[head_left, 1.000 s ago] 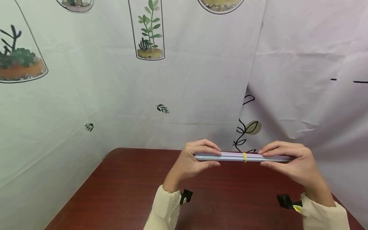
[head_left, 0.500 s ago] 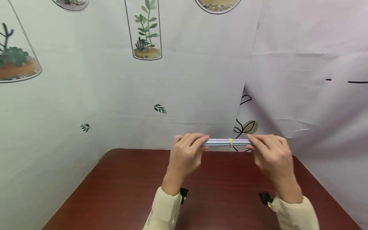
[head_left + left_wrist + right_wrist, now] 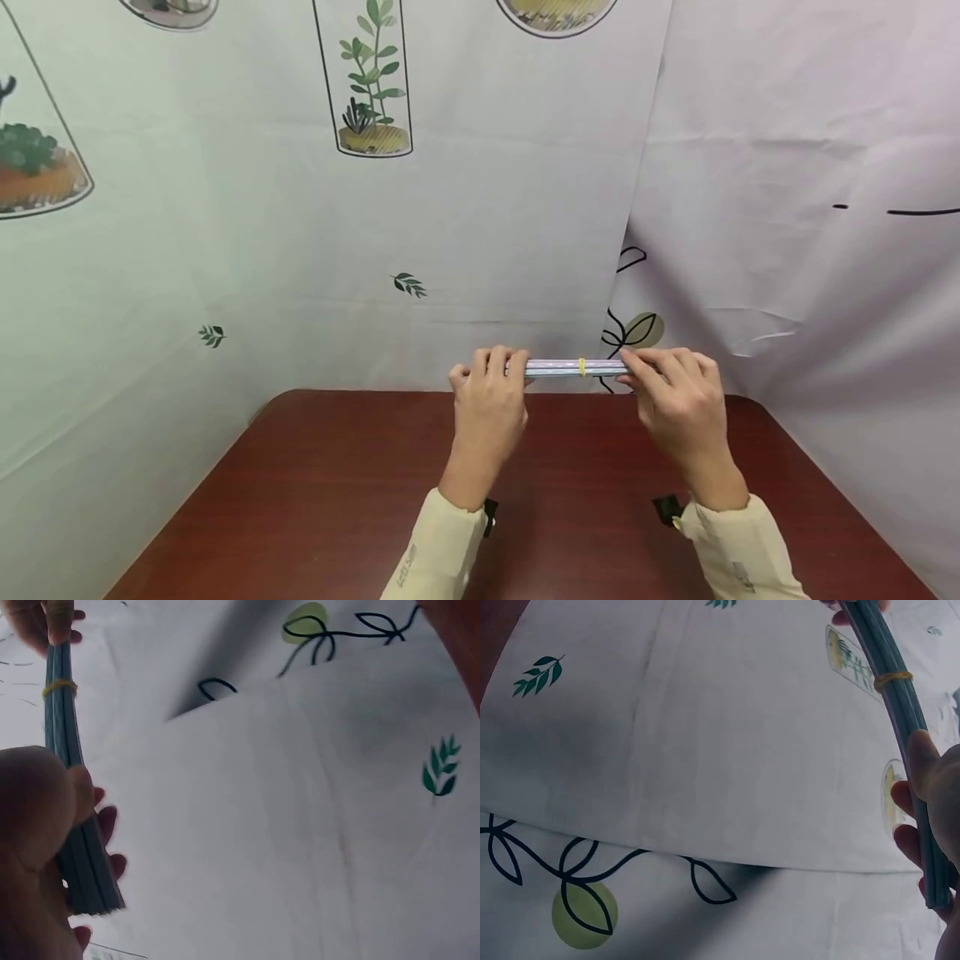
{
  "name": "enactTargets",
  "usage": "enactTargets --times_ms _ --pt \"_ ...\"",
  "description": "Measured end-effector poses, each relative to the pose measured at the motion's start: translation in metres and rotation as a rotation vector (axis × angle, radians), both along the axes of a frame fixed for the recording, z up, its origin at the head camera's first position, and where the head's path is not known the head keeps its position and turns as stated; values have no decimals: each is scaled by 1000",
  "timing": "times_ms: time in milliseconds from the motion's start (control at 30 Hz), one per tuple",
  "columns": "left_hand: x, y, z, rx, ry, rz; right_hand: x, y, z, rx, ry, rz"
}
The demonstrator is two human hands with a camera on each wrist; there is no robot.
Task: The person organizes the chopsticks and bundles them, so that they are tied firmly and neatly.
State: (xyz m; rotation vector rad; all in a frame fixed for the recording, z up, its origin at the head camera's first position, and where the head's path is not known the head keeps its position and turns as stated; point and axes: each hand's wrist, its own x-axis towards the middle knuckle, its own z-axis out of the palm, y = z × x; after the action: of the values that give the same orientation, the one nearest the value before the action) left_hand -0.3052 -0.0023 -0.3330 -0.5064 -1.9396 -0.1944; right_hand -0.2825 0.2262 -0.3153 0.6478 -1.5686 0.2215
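In the head view, a slim bundle of long pastel strips (image 3: 551, 368), bluish with some pink, is held up level against the wall cloth. A yellow rubber band (image 3: 582, 367) circles it near the middle. My left hand (image 3: 487, 408) grips the left part with fingers curled over the top. My right hand (image 3: 684, 408) grips the right part between thumb and fingers. In the left wrist view the layered bundle (image 3: 91, 877) shows a pale, uneven end past the left thumb. In the right wrist view the bundle (image 3: 901, 705) runs under the right thumb.
Below the hands lies a dark red-brown table (image 3: 360, 500) with rounded far corners. A white cloth (image 3: 487, 233) printed with plants hangs behind it and along both sides. Small black devices, such as one at the right wrist (image 3: 667, 510), sit by the cream sleeves.
Both hands have turned, backs now facing the camera, and lifted the bundle slightly while drifting left in view. My right hand has come closer to the left. The head view has shifted a little rightward.
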Motion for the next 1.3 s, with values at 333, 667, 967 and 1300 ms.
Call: enactTargets --times_ms 333,667,967,1300 --pt "-30 -37 -17 50 -283 -460 -20 19 -16 5 -318 194" --pt "-56 -49 -30 199 -590 -653 -41 32 -35 -46 -695 319" --pt "-61 -48 -64 264 -753 -617 -49 37 -76 -185 -922 354" --pt "-91 -45 -67 91 -880 -499 -90 38 -94 -239 -1205 394"
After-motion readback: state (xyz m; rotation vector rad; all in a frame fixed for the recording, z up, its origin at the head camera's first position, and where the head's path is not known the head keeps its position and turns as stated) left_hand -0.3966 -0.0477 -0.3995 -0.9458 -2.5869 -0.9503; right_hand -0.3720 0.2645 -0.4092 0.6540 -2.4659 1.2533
